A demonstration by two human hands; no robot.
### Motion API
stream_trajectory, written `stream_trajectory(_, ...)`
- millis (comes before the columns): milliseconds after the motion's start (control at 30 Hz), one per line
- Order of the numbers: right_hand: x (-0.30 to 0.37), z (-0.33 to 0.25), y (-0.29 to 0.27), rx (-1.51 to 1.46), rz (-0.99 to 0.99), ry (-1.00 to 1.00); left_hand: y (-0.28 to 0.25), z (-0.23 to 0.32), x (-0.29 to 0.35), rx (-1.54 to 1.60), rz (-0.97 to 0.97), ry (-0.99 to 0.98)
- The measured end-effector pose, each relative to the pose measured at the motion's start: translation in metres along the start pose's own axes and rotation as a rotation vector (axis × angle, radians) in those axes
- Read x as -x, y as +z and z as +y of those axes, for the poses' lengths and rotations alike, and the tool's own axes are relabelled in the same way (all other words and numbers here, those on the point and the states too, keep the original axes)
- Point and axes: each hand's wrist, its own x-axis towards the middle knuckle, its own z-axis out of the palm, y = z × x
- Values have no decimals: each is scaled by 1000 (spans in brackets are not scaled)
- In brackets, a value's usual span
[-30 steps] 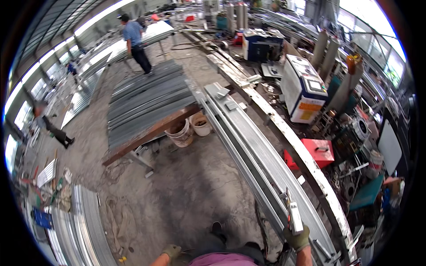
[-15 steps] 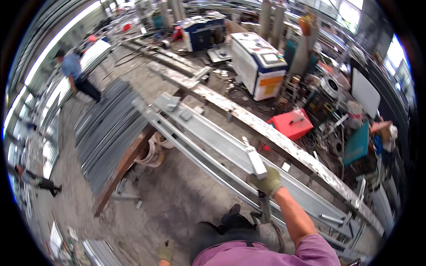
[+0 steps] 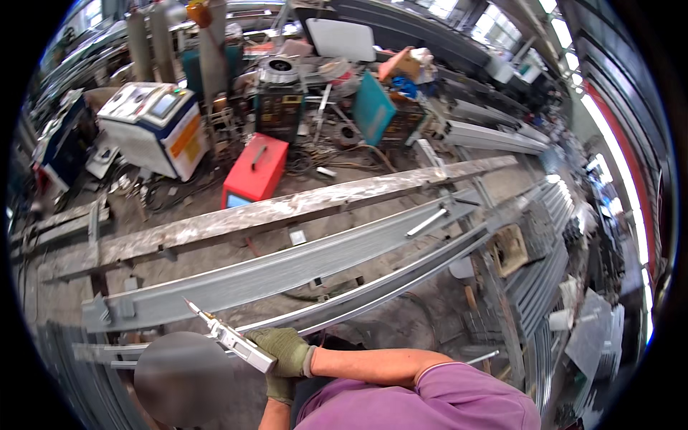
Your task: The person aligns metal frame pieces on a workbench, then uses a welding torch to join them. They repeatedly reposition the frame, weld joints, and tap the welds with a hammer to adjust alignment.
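My right hand (image 3: 290, 351) grips the silver tool (image 3: 244, 347), long axis toward ten o'clock; my left hand (image 3: 280, 389), at six, is partly hidden, its grip unclear.

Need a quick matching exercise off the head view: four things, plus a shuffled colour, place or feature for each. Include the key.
Things
1. Pointed metal tool
2. Red case
3. White machine
4. Shirt

Colour, place or feature
A. Purple
B. Has an orange panel on one side
C. Gripped in the gloved right hand
D. Has a dark handle on top

Pairs: 1-C, 2-D, 3-B, 4-A
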Motion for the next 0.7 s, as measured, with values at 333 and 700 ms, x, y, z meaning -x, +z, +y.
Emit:
stream_trajectory(333, 70, 134, -76, -42, 213, 413, 233, 135, 3, -690, 304, -122)
stream_trajectory(700, 230, 635, -275, -123, 676, 1469, 280, 129, -8, -701, 768, -113)
